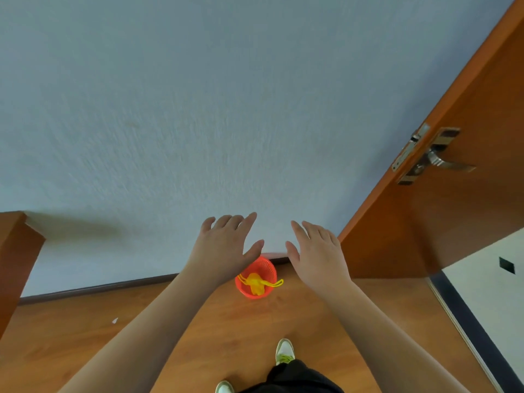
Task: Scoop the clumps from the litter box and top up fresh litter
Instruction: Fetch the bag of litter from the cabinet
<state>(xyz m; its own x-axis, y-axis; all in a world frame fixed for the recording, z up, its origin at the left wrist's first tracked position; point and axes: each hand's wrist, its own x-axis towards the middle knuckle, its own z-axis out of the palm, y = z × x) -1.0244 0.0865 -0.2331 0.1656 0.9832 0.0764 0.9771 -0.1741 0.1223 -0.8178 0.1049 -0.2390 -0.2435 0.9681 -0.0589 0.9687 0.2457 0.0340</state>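
My left hand (225, 246) and my right hand (317, 252) are stretched out in front of me, palms down, fingers spread, holding nothing. Below and between them a small orange mesh basket (262, 272) stands on the wooden floor against the wall, with a yellow bag (256, 283) inside it whose drawstrings hang over the rim. No litter box, scoop or litter shows in this view.
A pale blue-grey wall (226, 109) fills the upper view. An orange-brown door (453, 208) with a metal lever handle (442, 163) stands open on the right. Brown furniture (14, 259) juts in at the left. My shoes (285, 351) stand on the wooden floor (85, 330).
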